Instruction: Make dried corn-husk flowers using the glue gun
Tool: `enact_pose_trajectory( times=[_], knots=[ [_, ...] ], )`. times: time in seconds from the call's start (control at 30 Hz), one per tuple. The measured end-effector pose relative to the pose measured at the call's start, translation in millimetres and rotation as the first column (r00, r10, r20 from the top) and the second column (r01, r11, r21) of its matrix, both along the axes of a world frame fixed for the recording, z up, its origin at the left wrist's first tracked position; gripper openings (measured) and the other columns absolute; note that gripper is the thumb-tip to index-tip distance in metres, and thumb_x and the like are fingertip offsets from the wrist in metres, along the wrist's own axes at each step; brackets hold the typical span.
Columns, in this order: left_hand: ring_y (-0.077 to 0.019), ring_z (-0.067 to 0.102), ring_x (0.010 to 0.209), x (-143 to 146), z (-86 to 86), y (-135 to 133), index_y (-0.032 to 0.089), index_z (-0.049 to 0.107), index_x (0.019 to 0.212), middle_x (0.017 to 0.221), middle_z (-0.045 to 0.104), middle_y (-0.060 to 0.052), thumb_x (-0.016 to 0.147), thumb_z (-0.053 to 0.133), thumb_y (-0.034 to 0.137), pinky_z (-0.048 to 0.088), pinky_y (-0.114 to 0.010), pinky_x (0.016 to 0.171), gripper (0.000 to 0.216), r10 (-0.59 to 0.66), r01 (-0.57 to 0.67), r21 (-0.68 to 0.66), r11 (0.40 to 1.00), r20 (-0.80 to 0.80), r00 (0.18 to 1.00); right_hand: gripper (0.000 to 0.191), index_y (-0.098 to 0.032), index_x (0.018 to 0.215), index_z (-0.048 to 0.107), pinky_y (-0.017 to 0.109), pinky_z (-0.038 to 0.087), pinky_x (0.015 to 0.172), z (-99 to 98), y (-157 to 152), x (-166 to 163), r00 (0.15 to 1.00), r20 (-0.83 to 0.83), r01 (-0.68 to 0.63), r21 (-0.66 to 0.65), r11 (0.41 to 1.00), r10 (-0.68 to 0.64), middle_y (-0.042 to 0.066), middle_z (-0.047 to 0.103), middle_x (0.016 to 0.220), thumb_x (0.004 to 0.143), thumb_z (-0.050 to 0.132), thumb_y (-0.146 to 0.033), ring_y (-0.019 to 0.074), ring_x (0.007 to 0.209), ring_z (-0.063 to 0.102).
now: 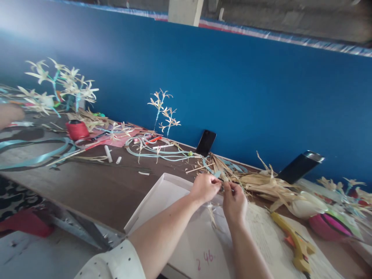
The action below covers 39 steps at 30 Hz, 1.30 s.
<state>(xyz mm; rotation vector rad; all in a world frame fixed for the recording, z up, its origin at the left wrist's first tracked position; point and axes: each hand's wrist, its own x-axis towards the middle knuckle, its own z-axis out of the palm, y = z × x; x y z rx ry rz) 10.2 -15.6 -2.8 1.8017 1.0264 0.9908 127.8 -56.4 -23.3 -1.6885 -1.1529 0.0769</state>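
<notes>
While left hand point(205, 188) and right hand point(235, 202) pinch something indistinct point(221, 181) between fingers point(215, 183), one phone point(206, 142) leans behind.

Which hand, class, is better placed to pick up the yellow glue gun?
Probably the right hand: the glue gun lies to its right, while the left hand would likely have to reach across it. Both look busy pinching, so the right may need freeing first.

Black phone point(206, 142) propped against a blue partition point(247, 93), dark flask point(298, 168), pink pouch point(327, 226), pale pillar point(184, 11) beyond
</notes>
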Motion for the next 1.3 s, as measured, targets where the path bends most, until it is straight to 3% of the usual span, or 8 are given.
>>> enact_pose_trajectory(
  times=[0.1, 0.2, 0.3, 0.5, 0.97, 1.07, 1.17, 1.3],
  knots=[
    [-0.0144, 0.06, 0.066, -3.9, -3.0, 9.1, 0.018, 0.071, 0.069, 0.069, 0.069, -0.003, 0.072, 0.054, 0.027, 0.04, -0.021, 0.059, 0.02, 0.088, -0.088, 0.0, 0.996, 0.033, 0.996, 0.042, -0.014, 0.081, 0.063, 0.029, 0.039, 0.061, 0.5, -2.1, 7.7, 0.997, -0.008, 0.077, 0.022, 0.997, -0.077, 0.009, 0.064, 0.072, 0.079, 0.045, -0.053, 0.0216, 0.067, 0.055],
    [-0.0126, 0.057, 0.054, -9.6, -4.3, 19.9, 0.015, 0.07, 0.071, 0.058, 0.064, -0.003, 0.072, 0.055, 0.03, 0.04, -0.021, 0.051, 0.021, 0.125, -0.109, -0.158, 0.981, 0.097, 0.987, 0.042, -0.014, 0.082, 0.063, 0.028, 0.039, 0.061, 1.7, -5.3, 16.0, 0.985, -0.097, 0.149, 0.061, 0.987, -0.143, 0.007, 0.064, 0.071, 0.078, 0.048, -0.053, 0.02, 0.066, 0.054],
    [-0.0108, 0.053, 0.048, -11.2, -3.2, 24.1, 0.013, 0.07, 0.076, 0.057, 0.062, -0.003, 0.073, 0.057, 0.033, 0.039, -0.02, 0.045, 0.024, 0.1, -0.041, -0.269, 0.962, 0.209, 0.973, 0.043, -0.015, 0.081, 0.065, 0.026, 0.038, 0.056, 2.3, -6.7, 18.9, 0.973, -0.216, 0.102, 0.072, 0.992, -0.085, 0.003, 0.062, 0.065, 0.074, 0.054, -0.056, 0.0168, 0.06, 0.052],
    [-0.0087, 0.056, 0.053, -7.6, 0.1, 21.0, 0.011, 0.069, 0.082, 0.073, 0.065, -0.006, 0.076, 0.057, 0.026, 0.04, -0.017, 0.043, 0.021, 0.06, 0.042, -0.304, 0.952, 0.316, 0.947, 0.045, -0.015, 0.079, 0.064, 0.023, 0.028, 0.04, 1.7, -5.3, 15.0, 0.879, -0.476, 0.003, 0.072, 0.997, 0.032, -0.006, 0.044, 0.044, 0.067, 0.062, -0.059, 0.0097, 0.04, 0.036],
    [-0.0071, 0.049, 0.057, -6.3, -8.8, 22.3, 0.013, 0.068, 0.098, 0.081, 0.065, -0.007, 0.078, 0.055, 0.04, 0.04, -0.016, 0.048, 0.037, -0.105, 0.185, -0.181, 0.966, 0.378, 0.92, 0.044, -0.015, 0.088, 0.065, 0.019, 0.022, 0.035, 4.8, -6.7, 3.9, 0.705, -0.647, -0.291, 0.109, 0.95, 0.29, -0.003, 0.051, 0.047, 0.065, 0.069, -0.052, 0.0064, 0.038, 0.034],
    [-0.0073, 0.048, 0.058, -7.5, -4.9, 19.9, 0.012, 0.068, 0.098, 0.082, 0.064, -0.007, 0.077, 0.056, 0.041, 0.04, -0.016, 0.048, 0.039, -0.115, 0.197, -0.174, 0.965, 0.398, 0.91, 0.037, -0.016, 0.084, 0.063, 0.017, 0.023, 0.035, 5.4, -6.3, 1.5, 0.647, -0.688, -0.312, 0.153, 0.938, 0.328, 0.0, 0.06, 0.06, 0.064, 0.072, -0.046, 0.0054, 0.04, 0.037],
    [-0.0074, 0.047, 0.057, -8.5, -1.8, 18.4, 0.011, 0.068, 0.097, 0.082, 0.064, -0.007, 0.075, 0.057, 0.042, 0.039, -0.017, 0.047, 0.04, -0.12, 0.199, -0.166, 0.966, 0.396, 0.911, 0.043, -0.016, 0.096, 0.063, 0.017, 0.025, 0.036, 4.9, -6.2, 0.4, 0.618, -0.701, -0.343, 0.167, 0.924, 0.356, 0.003, 0.065, 0.074, 0.063, 0.074, -0.041, 0.0046, 0.042, 0.038],
    [-0.0071, 0.046, 0.054, -9.3, -0.9, 18.3, 0.011, 0.068, 0.097, 0.078, 0.063, -0.006, 0.075, 0.056, 0.043, 0.038, -0.017, 0.046, 0.04, -0.115, 0.181, -0.137, 0.974, 0.388, 0.914, 0.048, -0.015, 0.107, 0.063, 0.018, 0.025, 0.036, 3.7, -7.5, 0.0, 0.608, -0.678, -0.417, 0.172, 0.893, 0.414, 0.001, 0.061, 0.066, 0.067, 0.072, -0.04, 0.005, 0.041, 0.037]
  ],
)
